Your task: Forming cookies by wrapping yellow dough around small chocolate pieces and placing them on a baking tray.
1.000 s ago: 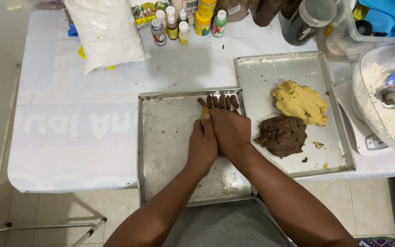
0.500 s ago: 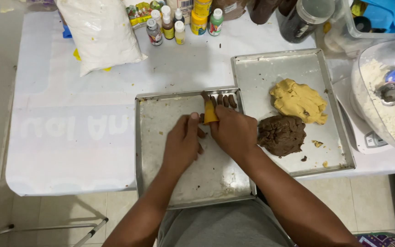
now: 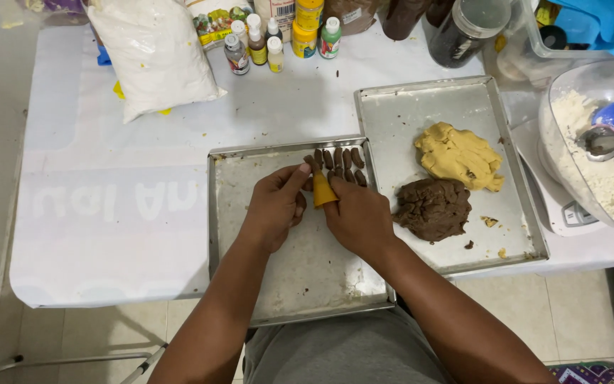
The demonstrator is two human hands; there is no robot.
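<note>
Both hands gripped the orange cutter over the tray, bracing it beside the brown dough pieces

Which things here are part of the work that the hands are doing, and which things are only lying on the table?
In use:
left hand
right hand
orange cone piece
small brown dough pieces
near tray
brown dough lump

Lying about:
yellow dough lump
white bag
small colour bottles
bowl of flour
</note>
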